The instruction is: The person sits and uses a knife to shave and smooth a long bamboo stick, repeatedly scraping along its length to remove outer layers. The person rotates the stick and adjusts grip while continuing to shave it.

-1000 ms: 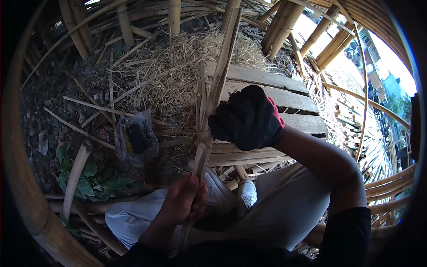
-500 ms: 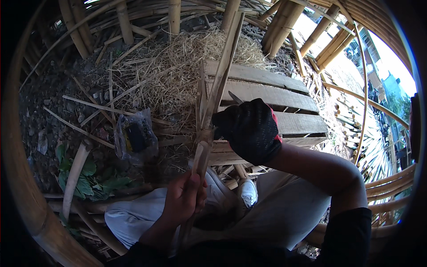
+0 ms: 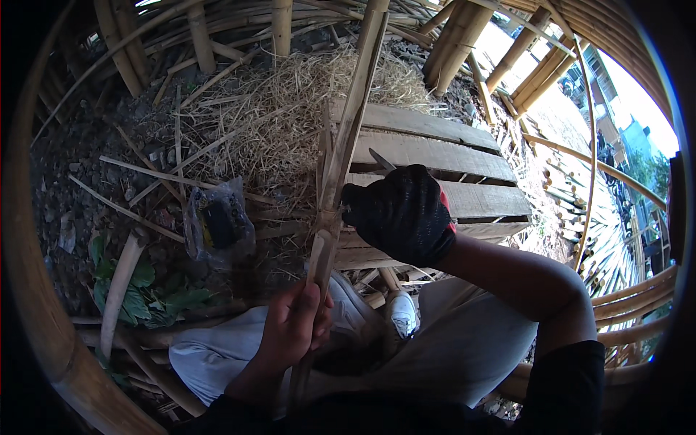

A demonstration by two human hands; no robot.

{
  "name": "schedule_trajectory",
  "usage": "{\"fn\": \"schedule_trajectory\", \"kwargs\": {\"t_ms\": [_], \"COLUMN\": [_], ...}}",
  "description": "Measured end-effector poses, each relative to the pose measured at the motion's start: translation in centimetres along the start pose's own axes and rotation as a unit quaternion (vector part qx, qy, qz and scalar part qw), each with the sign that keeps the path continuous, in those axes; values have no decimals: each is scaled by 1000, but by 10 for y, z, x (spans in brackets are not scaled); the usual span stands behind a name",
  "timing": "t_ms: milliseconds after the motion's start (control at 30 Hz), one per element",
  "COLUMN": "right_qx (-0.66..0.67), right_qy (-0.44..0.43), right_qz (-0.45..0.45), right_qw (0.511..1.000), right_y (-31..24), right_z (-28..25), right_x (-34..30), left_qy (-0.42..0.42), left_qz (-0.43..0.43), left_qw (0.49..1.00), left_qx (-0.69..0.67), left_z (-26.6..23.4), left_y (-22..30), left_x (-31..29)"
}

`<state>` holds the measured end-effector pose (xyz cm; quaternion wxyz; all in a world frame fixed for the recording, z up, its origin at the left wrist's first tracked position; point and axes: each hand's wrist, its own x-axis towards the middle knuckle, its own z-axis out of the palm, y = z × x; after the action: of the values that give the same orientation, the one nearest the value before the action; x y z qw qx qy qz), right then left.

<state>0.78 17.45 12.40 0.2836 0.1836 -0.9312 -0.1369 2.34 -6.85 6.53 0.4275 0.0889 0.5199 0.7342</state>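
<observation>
A long split bamboo strip [image 3: 346, 151] slants up from my lap to the far side, with its hollow face partly showing and a node near its middle. My bare left hand [image 3: 299, 322] is closed around its lower part. My right hand [image 3: 403, 215], in a black glove with a red cuff, is closed on a knife [image 3: 382, 159]. The knife's pointed blade sticks out beyond the glove, and its handle is hidden in the fist. The gloved fingertips are close against the strip at the node; whether they touch it I cannot tell.
A slatted wooden crate [image 3: 442, 148] stands under the strip's right side. Beyond lies a heap of bamboo shavings [image 3: 290, 109]. A clear plastic bag [image 3: 219, 221] with a dark object rests on the left ground. Bamboo poles [image 3: 281, 29] surround the place, and green leaves [image 3: 138, 301] lie lower left.
The strip's far end has shifted slightly left. My right hand with the knife has moved a little left and nearer. The left hand keeps its grip.
</observation>
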Motion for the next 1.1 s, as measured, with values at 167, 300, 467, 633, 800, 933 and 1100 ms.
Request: {"fn": "schedule_trajectory", "kwargs": {"t_ms": [167, 300, 467, 633, 800, 933, 1100], "right_qx": [26, 192, 667, 624, 96, 68, 49], "right_qy": [-42, -95, -253, -410, -37, -72, 7], "right_qz": [0, 4, 251, 280, -29, -111, -248], "right_qw": [999, 977, 654, 603, 994, 989, 968], "right_y": [-3, -2, 12, 34, 79, 81, 53], "right_z": [3, -7, -12, -26, 1, -16, -24], "right_x": [-9, -5, -18, 4, -5, 26, 33], "left_qy": [7, 26, -32, -23, -54, -71, -98], "left_qz": [-5, -14, 8, -40, -55, -56, -54], "left_qw": [1000, 999, 999, 999, 996, 993, 990], "left_qx": [6, 32, 32, -22, -52, -74, -85], "left_z": [0, 0, 3, -2, -5, -11, -6], "left_y": [-3, -5, -9, -3, 1, -5, -6], "left_x": [2, 3, -2, 2, 6, 6, 8]}}
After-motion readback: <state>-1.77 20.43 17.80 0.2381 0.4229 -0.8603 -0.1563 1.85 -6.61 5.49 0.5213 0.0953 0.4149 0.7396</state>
